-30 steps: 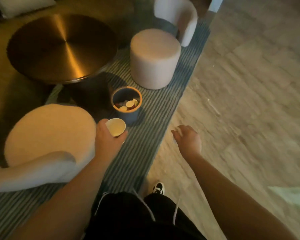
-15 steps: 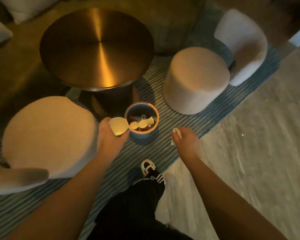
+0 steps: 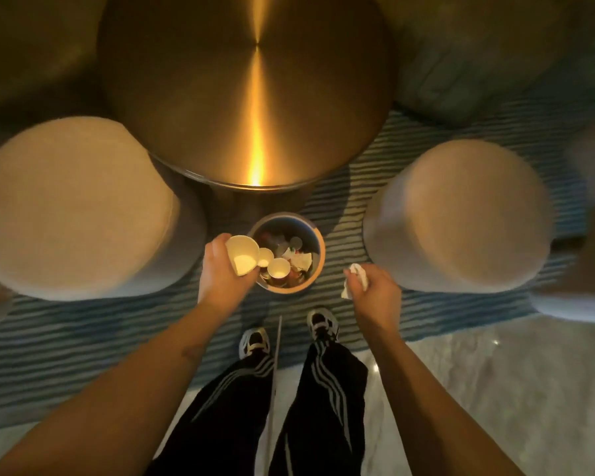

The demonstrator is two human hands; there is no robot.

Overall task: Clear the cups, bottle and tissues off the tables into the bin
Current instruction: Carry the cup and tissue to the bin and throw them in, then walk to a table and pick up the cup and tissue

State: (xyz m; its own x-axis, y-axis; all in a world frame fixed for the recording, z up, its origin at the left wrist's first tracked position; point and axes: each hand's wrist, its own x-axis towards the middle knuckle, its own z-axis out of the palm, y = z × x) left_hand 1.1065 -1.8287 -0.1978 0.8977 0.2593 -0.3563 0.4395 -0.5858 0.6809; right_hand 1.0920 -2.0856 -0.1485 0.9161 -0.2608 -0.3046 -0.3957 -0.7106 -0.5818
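Note:
A small round bin stands on the striped rug just in front of my feet, holding several paper cups and crumpled tissues. My left hand grips a pale paper cup, tilted with its mouth toward me, right at the bin's left rim. My right hand pinches a crumpled white tissue a short way to the right of the bin, above the rug.
A round brass-coloured table stands directly behind the bin. A pale round pouf sits to the left and another pouf to the right. The striped rug ends near my shoes, with pale stone floor behind.
I have walked up to the bin and now stand square over it. My left hand has brought the cup to the bin's left rim; my right hand still holds the tissue beside it.

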